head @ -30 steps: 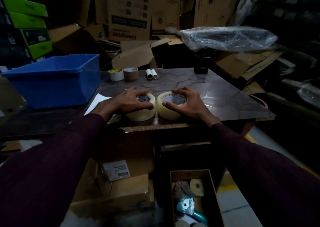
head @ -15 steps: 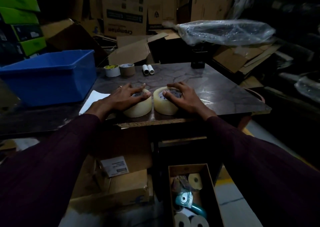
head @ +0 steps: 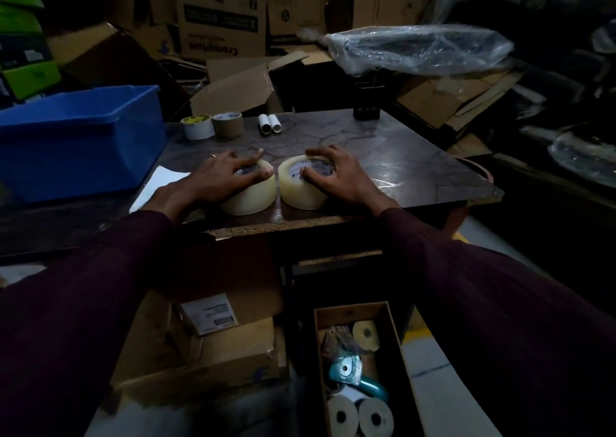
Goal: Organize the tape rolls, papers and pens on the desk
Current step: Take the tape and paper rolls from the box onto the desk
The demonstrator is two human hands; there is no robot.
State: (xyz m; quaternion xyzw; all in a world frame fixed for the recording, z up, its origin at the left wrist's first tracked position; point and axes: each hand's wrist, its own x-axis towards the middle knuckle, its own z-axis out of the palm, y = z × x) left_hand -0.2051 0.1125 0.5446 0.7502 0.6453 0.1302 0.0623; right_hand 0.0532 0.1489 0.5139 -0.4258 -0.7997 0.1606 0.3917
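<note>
- Little has moved in the last second: both hands stay planted on their rolls, which remain just beside each other.
- The left hand (head: 216, 178) grips the left clear tape roll (head: 253, 200), fingers draped over its top.
- The right hand (head: 333, 176) grips the right clear tape roll (head: 300, 191), thumb at the core.
- Both rolls lie flat near the front edge of the table (head: 400, 156), and a paper sheet (head: 156, 183) lies by the left wrist.
- A white tape roll (head: 198, 127) and a brown tape roll (head: 228, 124) sit at the far edge, probably the group these two should join.
</note>
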